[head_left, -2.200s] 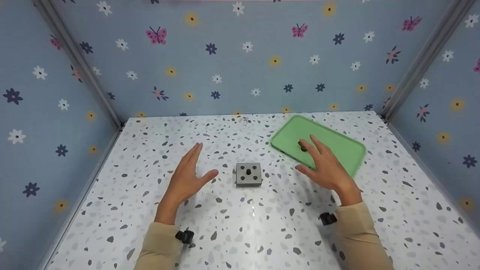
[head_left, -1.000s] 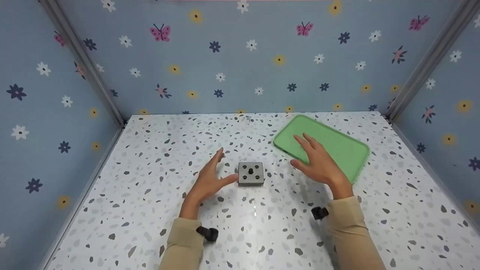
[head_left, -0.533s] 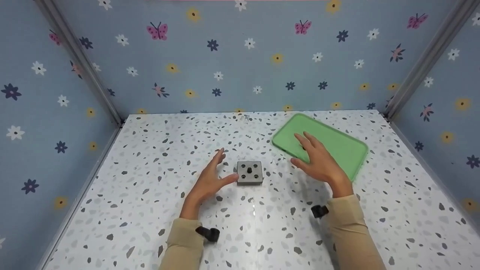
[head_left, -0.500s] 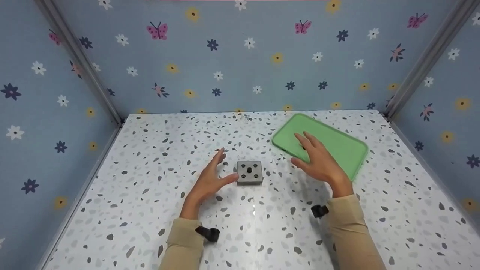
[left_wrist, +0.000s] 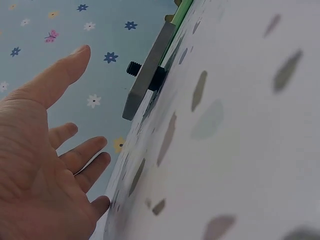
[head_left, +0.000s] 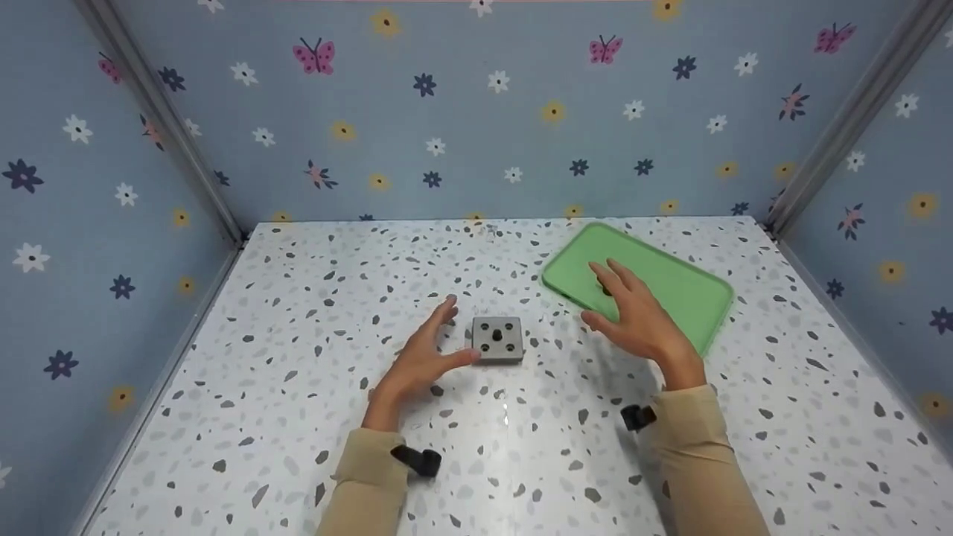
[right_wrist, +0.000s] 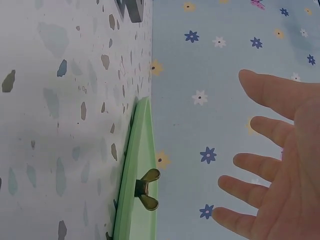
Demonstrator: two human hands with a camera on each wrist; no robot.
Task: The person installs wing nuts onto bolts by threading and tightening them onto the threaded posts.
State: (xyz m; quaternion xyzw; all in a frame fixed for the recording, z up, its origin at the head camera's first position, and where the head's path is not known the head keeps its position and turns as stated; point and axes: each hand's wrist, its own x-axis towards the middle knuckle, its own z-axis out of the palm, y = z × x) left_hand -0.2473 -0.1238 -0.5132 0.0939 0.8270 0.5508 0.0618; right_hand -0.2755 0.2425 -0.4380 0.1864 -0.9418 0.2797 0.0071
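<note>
A square grey metal plate (head_left: 508, 336) with several holes sits mid-table, a black threaded stud (head_left: 496, 335) rising from its centre. From the side, in the left wrist view, a black part below the plate holds it above the tabletop. My left hand (head_left: 418, 363) is at the plate's left side, fingers spread, its thumb tip overlapping the near left corner in the head view. My right hand (head_left: 639, 324) hovers with loose fingers over the near edge of the green tray (head_left: 674, 286), holding nothing. A brass-coloured wing nut (right_wrist: 142, 188) lies on that tray, partly hidden by my right fingers in the head view.
The speckled white tabletop (head_left: 320, 298) is bounded by blue flower-patterned walls (head_left: 476, 149) at the back and both sides. Grey metal posts (head_left: 160, 119) stand in the back corners. A small black camera (head_left: 424, 461) is strapped on each wrist.
My left hand has moved right, from apart on the left to the plate's side. The right hand has shifted slightly over the tray. Plate and tray stay in place.
</note>
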